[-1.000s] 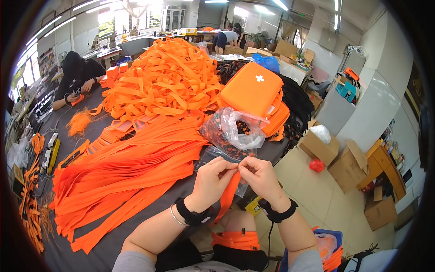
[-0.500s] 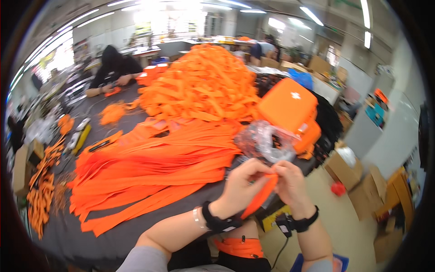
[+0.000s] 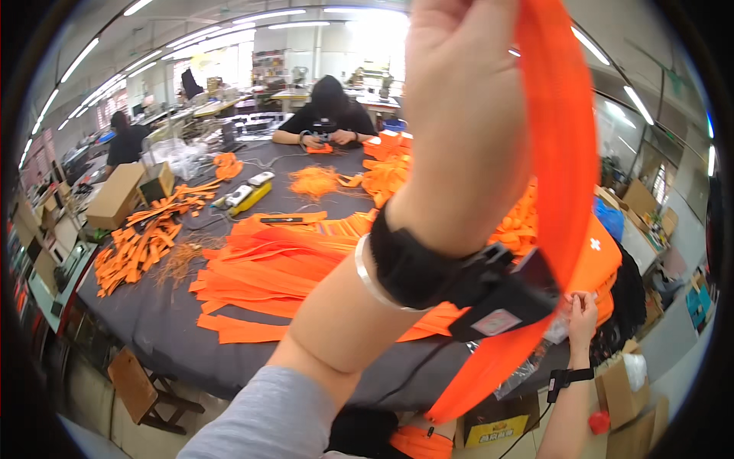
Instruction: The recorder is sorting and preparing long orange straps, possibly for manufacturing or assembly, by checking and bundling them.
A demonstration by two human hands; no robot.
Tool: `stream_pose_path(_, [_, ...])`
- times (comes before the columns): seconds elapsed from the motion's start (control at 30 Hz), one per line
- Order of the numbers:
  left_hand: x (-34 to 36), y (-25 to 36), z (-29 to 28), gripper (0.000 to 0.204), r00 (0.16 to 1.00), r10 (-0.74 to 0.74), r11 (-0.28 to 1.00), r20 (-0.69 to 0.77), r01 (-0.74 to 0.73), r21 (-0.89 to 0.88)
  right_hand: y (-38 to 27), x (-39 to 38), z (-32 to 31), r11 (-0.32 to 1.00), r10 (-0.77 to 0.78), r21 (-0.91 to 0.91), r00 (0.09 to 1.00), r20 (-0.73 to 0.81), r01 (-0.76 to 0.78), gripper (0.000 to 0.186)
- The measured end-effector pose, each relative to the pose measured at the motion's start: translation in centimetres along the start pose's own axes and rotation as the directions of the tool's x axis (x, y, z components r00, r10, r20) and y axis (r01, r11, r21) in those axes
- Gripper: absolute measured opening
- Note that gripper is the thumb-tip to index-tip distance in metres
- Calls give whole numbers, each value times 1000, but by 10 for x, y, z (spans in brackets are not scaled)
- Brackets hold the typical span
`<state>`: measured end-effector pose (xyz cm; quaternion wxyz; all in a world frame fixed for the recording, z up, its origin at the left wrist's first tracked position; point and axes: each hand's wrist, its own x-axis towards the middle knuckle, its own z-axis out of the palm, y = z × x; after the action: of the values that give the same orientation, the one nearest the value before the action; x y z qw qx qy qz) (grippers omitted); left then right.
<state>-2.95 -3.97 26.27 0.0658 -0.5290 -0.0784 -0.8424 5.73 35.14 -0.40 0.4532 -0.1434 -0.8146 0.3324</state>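
Note:
My left hand is raised close in front of me, its fingertips cut off by the top edge. From it a long, flat orange zipper tape runs down past my wrist and hangs toward my lap. Lower at the right, my right hand has its fingertips pinched together beside the tape's edge; what sits between them is too small to make out. An orange piece with a dark zipper pull lies on my lap. More orange tapes are spread in a layer on the dark table, partly behind my forearm.
Across the table a person in black handles an orange piece. Short orange strips, a cardboard box and a yellow-and-white tool lie left. An orange case stands right; a wooden stool is below left.
My left hand has swung up and close, drawing the tape out long. My right hand has shifted right, apart from the left. The view has turned left.

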Motion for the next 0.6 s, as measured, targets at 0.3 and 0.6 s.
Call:
stream_pose_path(0.3, [-158, -84, -12, 5, 738, -631, 760, 241, 525, 382, 90, -7, 18, 861, -38, -491, 980, 197, 132, 19])
stream_pose_path(0.6, [-375, -96, -67, 15, 282, -959, 268, 39, 848, 457, 5, -5, 15, 809, 121, -573, 920, 374, 126, 11])
